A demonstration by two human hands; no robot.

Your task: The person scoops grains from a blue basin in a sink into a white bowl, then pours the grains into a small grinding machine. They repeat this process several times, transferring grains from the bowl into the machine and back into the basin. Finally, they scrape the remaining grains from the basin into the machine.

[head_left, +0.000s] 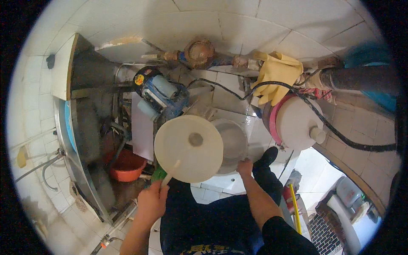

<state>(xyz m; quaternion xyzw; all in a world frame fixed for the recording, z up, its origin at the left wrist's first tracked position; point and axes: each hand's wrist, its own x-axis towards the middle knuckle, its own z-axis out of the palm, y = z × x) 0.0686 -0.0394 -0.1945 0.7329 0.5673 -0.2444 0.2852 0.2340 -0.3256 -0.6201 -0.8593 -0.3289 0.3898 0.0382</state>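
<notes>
My left hand (pixel 152 199) grips a pale stick-like handle (pixel 171 173) that overlaps the near edge of a wide, round white plastic piece (pixel 183 156). A small grey circle shows off-centre in that piece; whether it is a hole, I cannot tell. The white piece covers the left part of a round metal pot (pixel 234 143) on the floor before me. At the pot's near right edge, my right hand (pixel 245 167) is closed on its rim or a handle; the fingers hide which.
A blue motor pump (pixel 165 95) stands beyond the pot, its black cable (pixel 280 83) crossing to the right. Yellow rubber gloves (pixel 278 76) hang over a pipe above a white container (pixel 298 124). A red basin (pixel 129 169) sits left, beside a metal sink unit (pixel 86 153).
</notes>
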